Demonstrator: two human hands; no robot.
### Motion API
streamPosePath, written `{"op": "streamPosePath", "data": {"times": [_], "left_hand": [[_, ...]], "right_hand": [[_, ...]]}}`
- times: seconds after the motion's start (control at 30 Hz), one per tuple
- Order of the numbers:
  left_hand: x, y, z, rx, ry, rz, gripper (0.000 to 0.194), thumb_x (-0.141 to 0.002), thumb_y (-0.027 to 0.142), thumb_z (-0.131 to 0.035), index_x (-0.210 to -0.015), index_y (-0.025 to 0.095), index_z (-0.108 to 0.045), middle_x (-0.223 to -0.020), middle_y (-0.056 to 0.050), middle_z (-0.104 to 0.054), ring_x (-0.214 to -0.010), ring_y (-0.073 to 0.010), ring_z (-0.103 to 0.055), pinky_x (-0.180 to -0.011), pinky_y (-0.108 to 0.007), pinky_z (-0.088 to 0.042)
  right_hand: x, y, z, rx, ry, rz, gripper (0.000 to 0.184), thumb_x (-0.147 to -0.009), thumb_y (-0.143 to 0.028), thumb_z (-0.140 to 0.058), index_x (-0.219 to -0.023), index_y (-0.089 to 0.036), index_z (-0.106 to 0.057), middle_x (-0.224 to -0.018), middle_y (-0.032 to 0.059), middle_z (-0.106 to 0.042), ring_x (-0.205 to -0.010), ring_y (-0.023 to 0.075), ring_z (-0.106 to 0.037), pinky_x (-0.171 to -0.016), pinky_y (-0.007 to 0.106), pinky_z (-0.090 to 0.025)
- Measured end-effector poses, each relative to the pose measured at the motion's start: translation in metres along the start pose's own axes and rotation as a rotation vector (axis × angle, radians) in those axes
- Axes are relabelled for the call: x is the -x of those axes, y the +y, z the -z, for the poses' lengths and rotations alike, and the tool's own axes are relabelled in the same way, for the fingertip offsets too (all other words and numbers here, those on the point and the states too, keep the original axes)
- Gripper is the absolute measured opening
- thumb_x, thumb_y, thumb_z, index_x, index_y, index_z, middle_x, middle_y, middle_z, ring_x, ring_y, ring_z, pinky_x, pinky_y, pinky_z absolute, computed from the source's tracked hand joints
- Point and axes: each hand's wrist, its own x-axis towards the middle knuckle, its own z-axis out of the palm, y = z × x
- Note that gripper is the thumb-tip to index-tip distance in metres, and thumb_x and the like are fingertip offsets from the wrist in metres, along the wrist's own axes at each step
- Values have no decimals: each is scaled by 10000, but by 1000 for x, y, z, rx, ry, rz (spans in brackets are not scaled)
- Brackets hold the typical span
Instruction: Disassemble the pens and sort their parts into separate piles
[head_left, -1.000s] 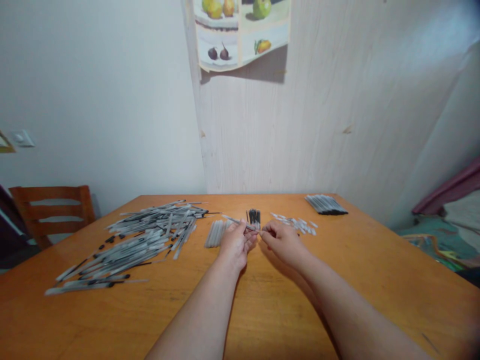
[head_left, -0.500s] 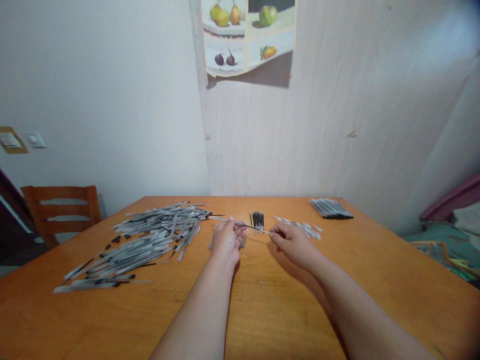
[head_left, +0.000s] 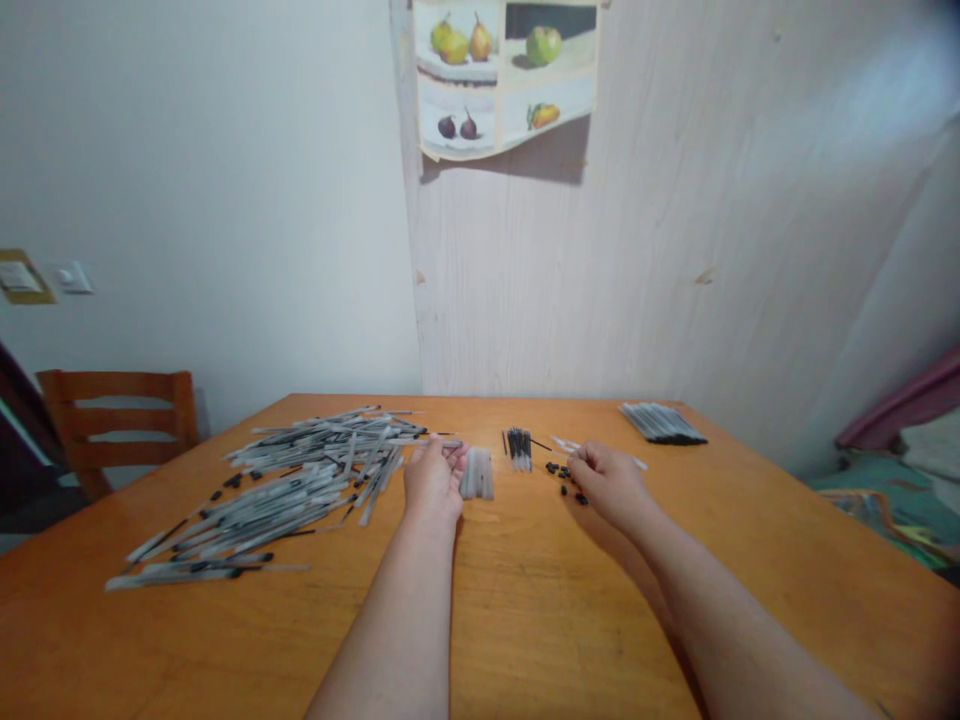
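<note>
My left hand [head_left: 435, 482] is closed around a slim translucent tube [head_left: 450, 445] that looks like a pen barrel. Just right of it, a row of whitish translucent tubes [head_left: 477, 475] lies on the table. My right hand [head_left: 611, 485] has thumb and fingertips pinched together; whatever they hold is hidden. Beside those fingertips are several small black caps [head_left: 562, 470] and, partly behind the hand, small white pieces [head_left: 566, 443]. Between the hands lies a bundle of short black sticks with pale ends [head_left: 519, 448], and one thin black stick [head_left: 540, 445] rests slantwise beside it.
A large loose heap of translucent tubes with black parts [head_left: 322, 445] covers the left of the wooden table [head_left: 525, 620]. At the back right sits a neat stack of black-ended tubes [head_left: 660, 422]. A wooden chair [head_left: 120, 415] stands left, and a fruit picture [head_left: 499, 80] hangs on the wall.
My hands have moved apart; the thin black stick stretched between them is gone from there. My left hand shifted left, uncovering the tube row, and my right hand moved right, uncovering the black caps.
</note>
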Motion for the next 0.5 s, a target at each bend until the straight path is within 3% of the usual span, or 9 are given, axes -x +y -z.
{"op": "streamPosePath", "data": {"times": [0.13,0.27,0.5], "left_hand": [[0,-1,-1,16,7,13,115,-893,250,-585,-821,171,-543,-672,-25,-646,-578,-119,-662,-553,-189,-465],[1,0,-2,26,3,30,126,-879,265,-604,-826,161,-557,-667,-21,-645,-569,-111,-653,-542,-182,-450],[3,5,-5,60,6,65,134,-909,270,-562,-835,157,-563,-700,-23,-650,-569,-102,-646,-531,-186,-427]], "right_hand": [[4,-10,-5,256,13,-102,270,-906,-345,-427,-766,-203,-609,-760,66,-675,-692,181,-586,-557,267,-272],[6,-26,-9,419,4,-154,320,-944,-369,-382,-876,-201,-646,-883,118,-707,-783,226,-643,-612,282,-344],[-4,-43,-22,542,-34,-110,357,-970,-361,-366,-947,-168,-666,-906,170,-720,-817,264,-688,-695,325,-441]]}}
